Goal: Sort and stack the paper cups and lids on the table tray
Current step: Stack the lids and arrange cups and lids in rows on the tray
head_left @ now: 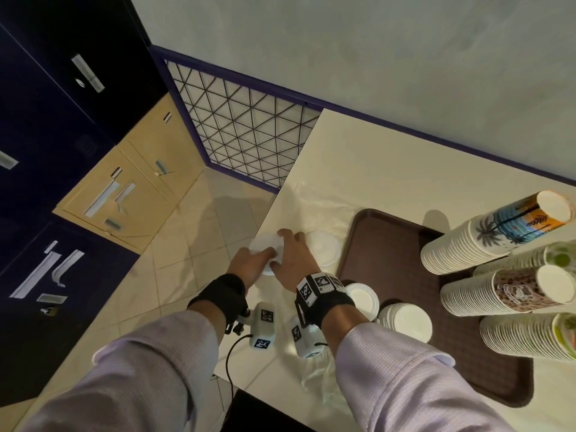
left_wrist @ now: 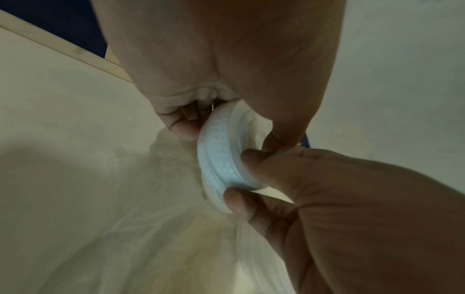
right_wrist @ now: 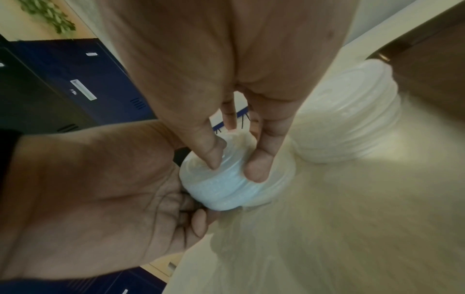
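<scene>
A small stack of translucent white lids (head_left: pixel 264 244) sits near the table's left edge, held between both hands. My left hand (head_left: pixel 257 256) grips its left side; the fingers (left_wrist: pixel 185 130) curl round the rim of the lids (left_wrist: pixel 221 159). My right hand (head_left: pixel 290 252) grips the right side, thumb and fingers (right_wrist: pixel 259 169) pressed on the lids (right_wrist: pixel 226 187). A second lid stack (head_left: pixel 322 248) (right_wrist: pixel 347 119) stands just right of it. Two more white lid stacks (head_left: pixel 405 319) rest at the brown tray's (head_left: pixel 389 244) near-left corner. Tall stacks of printed paper cups (head_left: pixel 492 236) stand along the tray's right side.
Crumpled clear plastic wrap (head_left: pixel 314 194) lies on the cream table (head_left: pixel 389 157) beyond the lids and under my right forearm. The table's left edge drops to a tiled floor (head_left: pixel 187 251). Dark blue lockers (head_left: pixel 62 104) and a wire-grid panel (head_left: pixel 243 129) stand to the left.
</scene>
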A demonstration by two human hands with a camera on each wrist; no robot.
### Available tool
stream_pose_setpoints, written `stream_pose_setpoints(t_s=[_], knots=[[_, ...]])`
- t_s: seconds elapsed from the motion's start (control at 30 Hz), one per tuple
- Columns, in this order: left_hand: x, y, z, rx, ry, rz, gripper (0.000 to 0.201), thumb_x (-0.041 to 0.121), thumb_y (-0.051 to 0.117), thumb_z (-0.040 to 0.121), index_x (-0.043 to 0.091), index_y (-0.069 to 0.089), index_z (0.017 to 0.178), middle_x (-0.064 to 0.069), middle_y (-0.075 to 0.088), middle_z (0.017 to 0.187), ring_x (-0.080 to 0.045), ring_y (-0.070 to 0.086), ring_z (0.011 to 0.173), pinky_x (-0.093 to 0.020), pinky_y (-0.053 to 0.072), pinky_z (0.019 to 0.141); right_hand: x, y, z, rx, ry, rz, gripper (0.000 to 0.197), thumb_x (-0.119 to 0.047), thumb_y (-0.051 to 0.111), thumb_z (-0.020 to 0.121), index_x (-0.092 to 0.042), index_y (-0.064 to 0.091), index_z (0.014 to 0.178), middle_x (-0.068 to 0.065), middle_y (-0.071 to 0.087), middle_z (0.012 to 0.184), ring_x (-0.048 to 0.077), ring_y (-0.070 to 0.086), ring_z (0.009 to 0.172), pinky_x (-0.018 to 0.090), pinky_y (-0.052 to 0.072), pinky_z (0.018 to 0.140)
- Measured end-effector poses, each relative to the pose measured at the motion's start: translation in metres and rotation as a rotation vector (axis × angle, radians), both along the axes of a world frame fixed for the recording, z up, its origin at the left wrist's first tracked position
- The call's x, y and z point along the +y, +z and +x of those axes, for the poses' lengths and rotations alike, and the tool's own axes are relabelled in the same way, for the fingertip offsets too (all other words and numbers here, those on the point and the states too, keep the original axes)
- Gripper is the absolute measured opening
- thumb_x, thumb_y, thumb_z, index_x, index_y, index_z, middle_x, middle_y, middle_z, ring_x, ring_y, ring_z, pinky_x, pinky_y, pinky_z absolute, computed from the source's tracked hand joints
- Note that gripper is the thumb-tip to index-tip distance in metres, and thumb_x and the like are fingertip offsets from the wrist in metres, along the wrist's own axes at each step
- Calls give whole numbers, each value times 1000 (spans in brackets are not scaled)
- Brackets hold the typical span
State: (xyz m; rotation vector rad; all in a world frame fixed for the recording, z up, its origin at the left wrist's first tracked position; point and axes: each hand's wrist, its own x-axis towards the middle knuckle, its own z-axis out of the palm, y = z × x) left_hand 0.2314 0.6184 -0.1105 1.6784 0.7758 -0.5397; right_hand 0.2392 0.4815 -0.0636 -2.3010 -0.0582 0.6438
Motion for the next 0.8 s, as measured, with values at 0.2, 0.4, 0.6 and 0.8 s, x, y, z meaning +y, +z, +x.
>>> stream_pose_setpoints(t_s=[0.2,0.4,0.6,0.8], knots=[[-2,-4,0,-10,23,-11,88,56,79,51,14,62,127,-12,73,117,-33,70,104,-38,54,77,-9,1,-1,32,-27,47,66,-9,63,92,-19,31,149,7,34,140,32,55,118,30,49,95],[-7,7,-2,-21,15,-56,88,53,82,49,10,67,124,-13,73,113,-27,63,89,-31,46,64,-25,20,2,-30,-63,11,56,-2,55,93,-16,41,144,10,40,136,32,59,115,34,52,94],[-7,5,-1,-17,14,-112,87,48,82,57,13,59,133,-11,67,121,-26,62,95,-30,45,66,-58,29,30,-101,-254,-183,46,-12,56,94,-9,49,139,15,41,134,39,50,117,43,46,100],[-4,3,-5,-31,56,-227,93,41,87,56,24,52,140,-5,64,129,-24,61,113,-31,49,81,-60,8,50,75,-253,-343,53,-35,60,93,-8,45,136,15,42,136,40,42,125,41,42,88]])
